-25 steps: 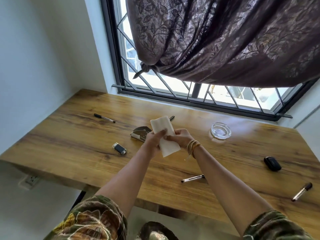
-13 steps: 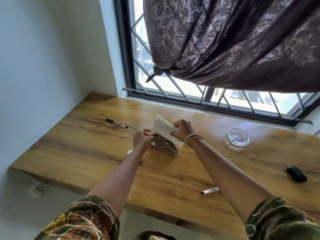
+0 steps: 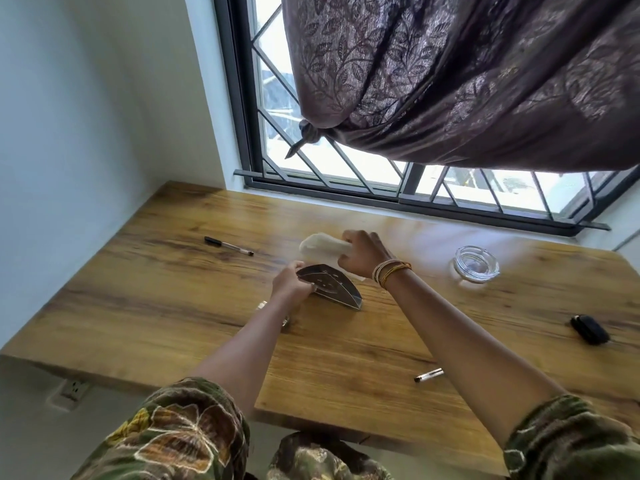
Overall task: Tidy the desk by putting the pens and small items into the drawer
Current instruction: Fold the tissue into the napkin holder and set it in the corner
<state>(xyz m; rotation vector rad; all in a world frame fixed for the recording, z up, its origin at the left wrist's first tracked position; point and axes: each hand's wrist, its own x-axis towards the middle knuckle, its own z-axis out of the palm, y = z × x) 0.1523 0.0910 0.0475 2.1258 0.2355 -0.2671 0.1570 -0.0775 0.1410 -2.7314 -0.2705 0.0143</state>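
My left hand (image 3: 290, 283) grips the near end of a metal napkin holder (image 3: 332, 287) standing on the wooden desk (image 3: 166, 292). My right hand (image 3: 363, 252) holds a folded white napkin (image 3: 320, 244) just above and behind the holder. A black-capped pen (image 3: 228, 245) lies at the desk's left. A clear pen (image 3: 428, 375) lies near the front edge, partly under my right forearm. A small lighter (image 3: 262, 305) peeks out from behind my left wrist. No drawer is in view.
A glass ashtray (image 3: 476, 264) sits to the right of my hands. A black case (image 3: 589, 329) lies at the far right. A window with bars and a knotted curtain (image 3: 450, 81) rises behind the desk. A wall socket (image 3: 73, 390) sits below the left edge.
The napkin has gone from both hands to the right hand alone. My left hand has taken hold of the metal holder, now stood up. The view has shifted left.
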